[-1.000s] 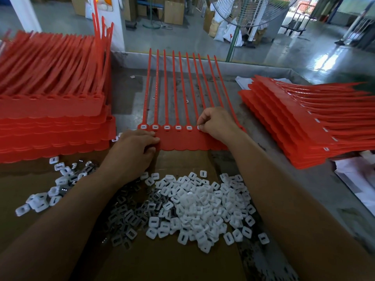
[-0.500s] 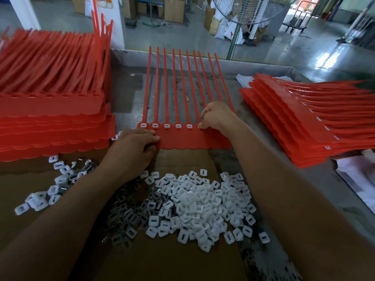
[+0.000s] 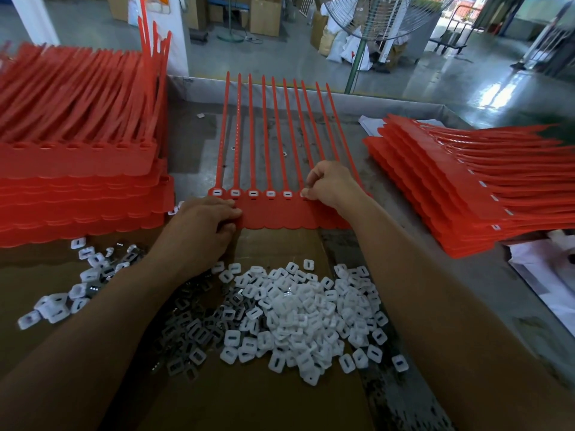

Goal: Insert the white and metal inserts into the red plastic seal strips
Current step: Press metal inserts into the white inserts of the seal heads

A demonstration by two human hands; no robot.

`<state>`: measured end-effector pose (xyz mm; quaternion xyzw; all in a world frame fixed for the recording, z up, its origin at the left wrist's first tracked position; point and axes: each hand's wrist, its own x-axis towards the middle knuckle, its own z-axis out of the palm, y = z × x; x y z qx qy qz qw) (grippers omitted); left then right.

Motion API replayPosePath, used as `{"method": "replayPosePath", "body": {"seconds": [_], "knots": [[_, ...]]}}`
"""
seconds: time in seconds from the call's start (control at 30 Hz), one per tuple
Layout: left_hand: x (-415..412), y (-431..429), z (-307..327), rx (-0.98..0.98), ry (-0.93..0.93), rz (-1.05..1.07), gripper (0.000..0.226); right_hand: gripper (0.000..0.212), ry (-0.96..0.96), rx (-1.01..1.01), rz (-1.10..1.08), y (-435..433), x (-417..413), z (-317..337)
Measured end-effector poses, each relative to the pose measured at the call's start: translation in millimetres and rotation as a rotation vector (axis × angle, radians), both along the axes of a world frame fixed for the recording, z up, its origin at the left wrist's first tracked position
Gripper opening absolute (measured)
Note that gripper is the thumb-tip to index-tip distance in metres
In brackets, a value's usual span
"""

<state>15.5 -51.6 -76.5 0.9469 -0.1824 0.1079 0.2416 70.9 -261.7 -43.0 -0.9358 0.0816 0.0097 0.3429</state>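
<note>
Head view, one camera only.

- Seal strips: one moulded sheet of ten, joined along a scalloped base band. It lies flat on the surface, with the band's near edge on cardboard.
- Long axis runs near to far. The tails point away from the person and fan slightly rightward; the socket heads sit at the band end.
- The five leftmost sockets show white fills.
- Left hand: fingers curled, gripping the band's left end and pinning it down.
- Right hand: fingers curled, fingertips pinching down at the sixth socket, where a white insert just shows beneath them. The sockets further right are hidden by this hand.
- White inserts: loose heap just nearer than the sheet. Metal inserts: darker heap at the white heap's left, under the left forearm.
- Stacked red sheets stand left and right of the working sheet.

Handling, as judged: the sheet looks light and thin, with whippy tails. The band is the stiffest part, so hold it there, not by a tail. The inserts look tiny, hard and liable to skid, so pinch them by the edges and press them straight down into the socket.
</note>
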Motion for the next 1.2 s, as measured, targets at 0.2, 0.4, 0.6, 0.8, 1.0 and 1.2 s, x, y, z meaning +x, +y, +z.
{"method": "replayPosePath", "body": {"seconds": [0.2, 0.4, 0.6, 0.8, 1.0, 1.2], "knots": [[-1, -1, 1, -0.006, 0.009, 0.003, 0.031, 0.022, -0.086, 0.057, 0.082, -8, -12, 0], [-1, -2, 2, 0.0, 0.004, 0.006, 0.031, 0.008, -0.099, 0.019, 0.256, -11, -45, 14], [0, -2, 1, 0.005, -0.006, -0.001, 0.031, 0.007, 0.099, 0.041, 0.431, -12, -74, 23], [1, -1, 0, 0.013, -0.01, -0.006, 0.031, 0.015, 0.206, 0.025, 0.489, -18, -84, 17], [1, -1, -2, 0.011, 0.0, -0.004, 0.032, 0.021, 0.2, -0.055, 0.518, -7, -84, 9], [1, -2, -2, 0.002, 0.006, 0.0, 0.032, 0.018, 0.148, -0.099, 0.503, -10, -85, 9]]}}
